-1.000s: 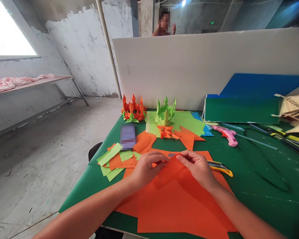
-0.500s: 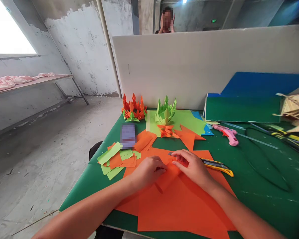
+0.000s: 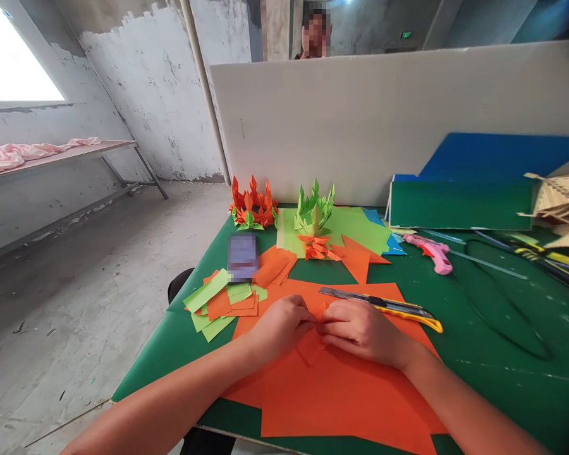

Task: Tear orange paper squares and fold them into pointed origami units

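Between my hands is a small piece of orange paper (image 3: 310, 349), partly hidden by my fingers. My left hand (image 3: 287, 322) pinches its left side, thumb and fingers pressed together. From the other side my right hand (image 3: 355, 328) grips it too, its fingertips meeting those of the left. Large orange sheets (image 3: 351, 398) lie beneath both hands on the green table. Just beyond my right hand rests a yellow utility knife (image 3: 408, 308), its blade pointing left.
Cut orange and green paper pieces (image 3: 213, 306) lie left, by a phone (image 3: 243, 258). An orange folded-paper crown (image 3: 253, 205) and a green one (image 3: 315, 212) stand at the back. A pink glue gun (image 3: 431, 251) lies right. A person (image 3: 315, 38) is behind the white board (image 3: 360, 120).
My right hand has moved slightly left and down, its fingers closing on the small orange paper beside my left fingertips. The knife's blade is now uncovered. My left hand stays nearly in place.
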`<action>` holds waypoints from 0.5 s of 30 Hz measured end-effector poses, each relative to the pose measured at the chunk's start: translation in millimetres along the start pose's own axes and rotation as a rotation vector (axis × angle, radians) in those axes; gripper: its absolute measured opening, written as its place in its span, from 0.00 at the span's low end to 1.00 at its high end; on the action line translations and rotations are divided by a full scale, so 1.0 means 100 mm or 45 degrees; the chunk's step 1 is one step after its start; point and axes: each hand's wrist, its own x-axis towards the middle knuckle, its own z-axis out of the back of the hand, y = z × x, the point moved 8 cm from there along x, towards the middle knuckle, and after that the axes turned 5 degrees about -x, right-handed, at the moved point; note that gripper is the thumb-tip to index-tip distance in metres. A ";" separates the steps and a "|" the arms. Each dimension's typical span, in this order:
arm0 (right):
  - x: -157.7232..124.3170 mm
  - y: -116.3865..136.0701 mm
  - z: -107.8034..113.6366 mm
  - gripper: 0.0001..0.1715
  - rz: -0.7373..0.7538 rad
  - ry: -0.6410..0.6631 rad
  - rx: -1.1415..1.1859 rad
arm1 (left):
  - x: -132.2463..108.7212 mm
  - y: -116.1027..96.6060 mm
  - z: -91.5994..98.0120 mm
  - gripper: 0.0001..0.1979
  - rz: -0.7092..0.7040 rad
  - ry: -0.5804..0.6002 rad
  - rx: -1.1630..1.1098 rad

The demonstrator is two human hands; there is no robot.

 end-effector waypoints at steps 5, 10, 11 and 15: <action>0.03 0.01 0.01 0.17 -0.031 0.048 -0.002 | 0.01 -0.04 0.00 0.13 -0.024 0.025 0.137; 0.04 0.02 0.01 0.17 -0.050 0.058 0.024 | 0.00 -0.08 0.00 0.13 -0.037 0.053 0.144; 0.04 0.02 0.01 0.17 -0.055 0.060 0.023 | 0.00 -0.08 0.00 0.13 -0.039 0.059 0.148; 0.00 -0.08 0.05 0.16 -0.104 0.049 -0.047 | -0.01 -0.11 -0.01 0.14 -0.043 0.072 0.185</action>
